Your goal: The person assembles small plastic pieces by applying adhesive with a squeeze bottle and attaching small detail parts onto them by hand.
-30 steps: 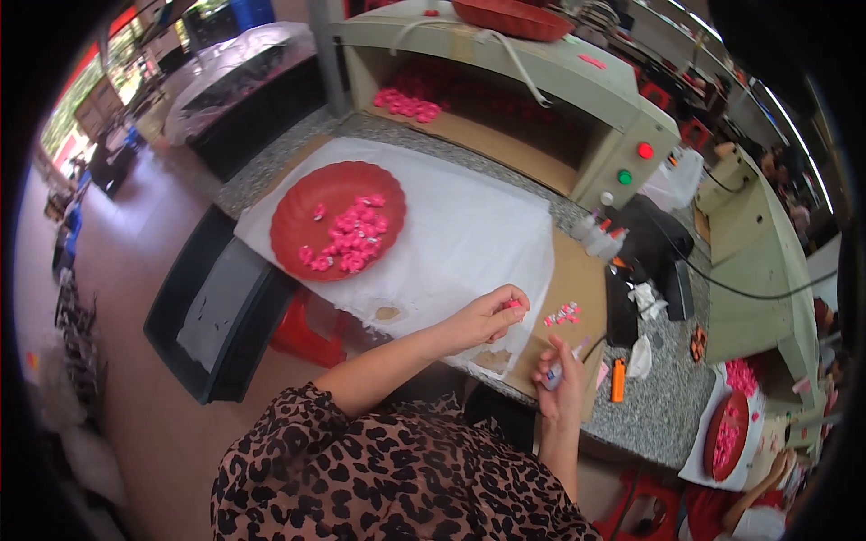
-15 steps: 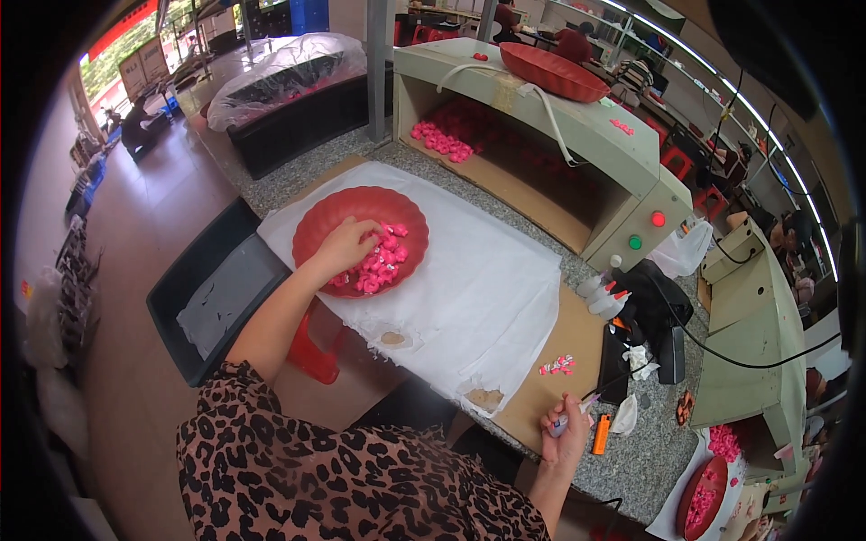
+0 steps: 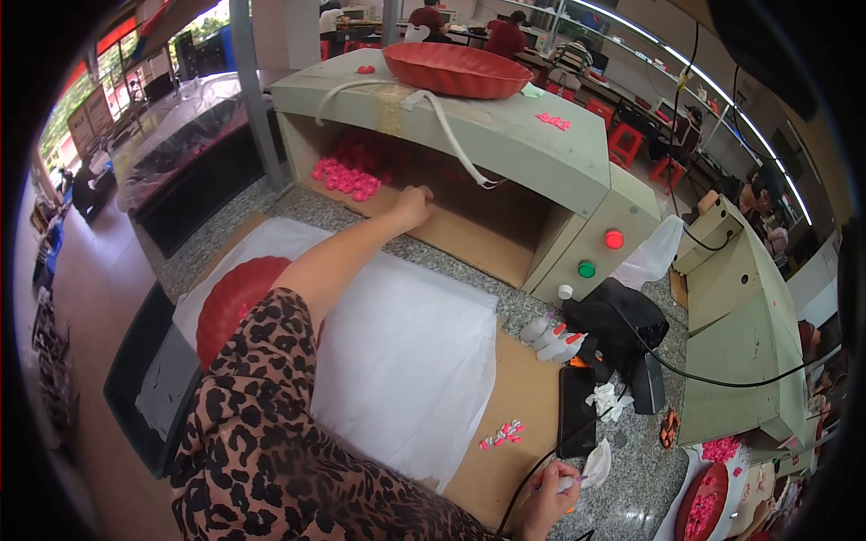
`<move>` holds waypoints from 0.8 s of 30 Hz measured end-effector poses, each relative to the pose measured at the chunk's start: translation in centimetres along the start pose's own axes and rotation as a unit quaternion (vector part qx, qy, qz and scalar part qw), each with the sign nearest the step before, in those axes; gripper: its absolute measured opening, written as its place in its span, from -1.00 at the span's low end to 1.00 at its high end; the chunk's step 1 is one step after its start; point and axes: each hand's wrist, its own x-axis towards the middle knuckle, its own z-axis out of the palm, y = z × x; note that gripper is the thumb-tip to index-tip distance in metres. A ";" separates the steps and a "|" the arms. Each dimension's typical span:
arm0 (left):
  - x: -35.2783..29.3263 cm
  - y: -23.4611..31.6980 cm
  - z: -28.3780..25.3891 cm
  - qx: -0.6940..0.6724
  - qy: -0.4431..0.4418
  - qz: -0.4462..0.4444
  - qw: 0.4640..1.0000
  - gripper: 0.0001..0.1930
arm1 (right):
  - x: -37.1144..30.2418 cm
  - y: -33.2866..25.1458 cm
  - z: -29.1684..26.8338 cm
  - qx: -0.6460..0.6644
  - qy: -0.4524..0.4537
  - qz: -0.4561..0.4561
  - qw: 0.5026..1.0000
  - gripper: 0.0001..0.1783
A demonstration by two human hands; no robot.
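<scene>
My left hand point(image 3: 416, 207) reaches to the mouth of a grey metal box point(image 3: 433, 122), its fingers curled just inside the opening. What they hold, if anything, is hidden. Beside it, to the left, many small pink pieces point(image 3: 346, 178) lie in the box. My left arm crosses in front of a red fluted bowl point(image 3: 236, 293), covering most of it. At the lower right my right hand point(image 3: 547, 498) is closed around a small pale squeeze bottle point(image 3: 566, 483) with a purplish tip. A few pink-and-white pieces point(image 3: 502, 435) lie on brown board near that hand.
White paper point(image 3: 406, 343) covers the table's middle. Capped white bottles point(image 3: 553, 339), a black bag point(image 3: 613, 317) and crumpled tissue point(image 3: 608, 402) stand or lie to the right. A black cable point(image 3: 722, 383) crosses there. A dark bin point(image 3: 149, 388) is at left; another red bowl point(image 3: 456, 70) tops the box.
My left hand has moved from the pink pieces in the red bowl up and right to the box's opening. My view has shifted right. The right hand still grips the bottle.
</scene>
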 end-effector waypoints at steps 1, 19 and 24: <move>2.8 -1.9 2.3 0.000 -0.001 0.003 1.000 -0.74 | 0.1 0.1 -0.3 0.001 0.003 0.000 1.000 -0.91; 8.5 4.2 9.9 0.121 -0.013 0.132 0.984 -0.65 | 1.8 -2.2 0.6 -0.385 0.022 -0.152 0.910 -0.89; 8.0 5.0 8.8 0.116 -0.039 0.059 0.991 -0.68 | 0.6 1.6 -1.1 -0.141 0.018 0.014 0.990 -0.89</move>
